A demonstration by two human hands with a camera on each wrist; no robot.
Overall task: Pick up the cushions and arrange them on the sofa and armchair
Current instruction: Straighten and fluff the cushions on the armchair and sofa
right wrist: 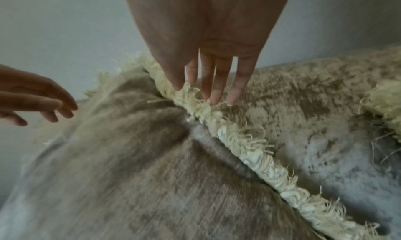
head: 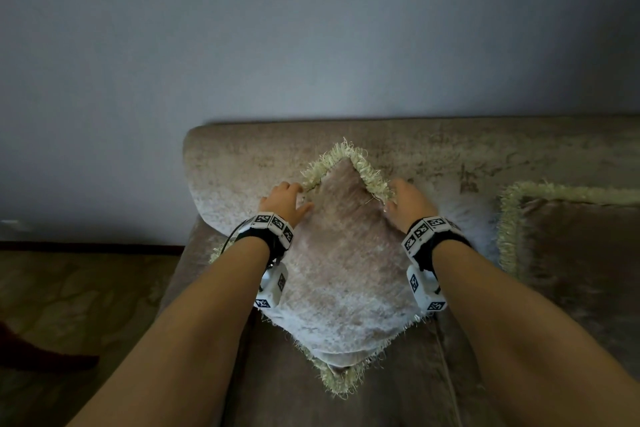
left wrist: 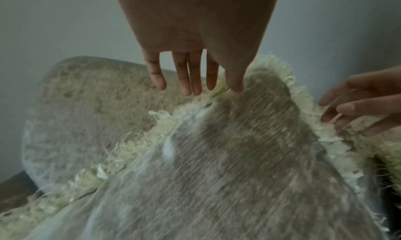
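A beige velvet cushion (head: 346, 270) (left wrist: 238, 158) (right wrist: 130, 175) with a pale fringe stands on one corner on the sofa seat (head: 277, 392) and leans on the sofa back (head: 242, 156) near its left end. My left hand (head: 287, 199) (left wrist: 208, 89) is at the upper left fringe, fingers straight behind the edge, thumb on the front. On the upper right fringe my right hand (head: 408, 201) (right wrist: 204, 93) rests the same way, with straight fingers. Neither hand grips the cushion.
A second fringed cushion (head: 581, 253) (right wrist: 386, 103) leans on the sofa back to the right, close to the first. A plain wall (head: 311, 28) rises behind the sofa. Patterned floor (head: 86, 288) lies left of the sofa, with a dark red object (head: 34, 354) on it.
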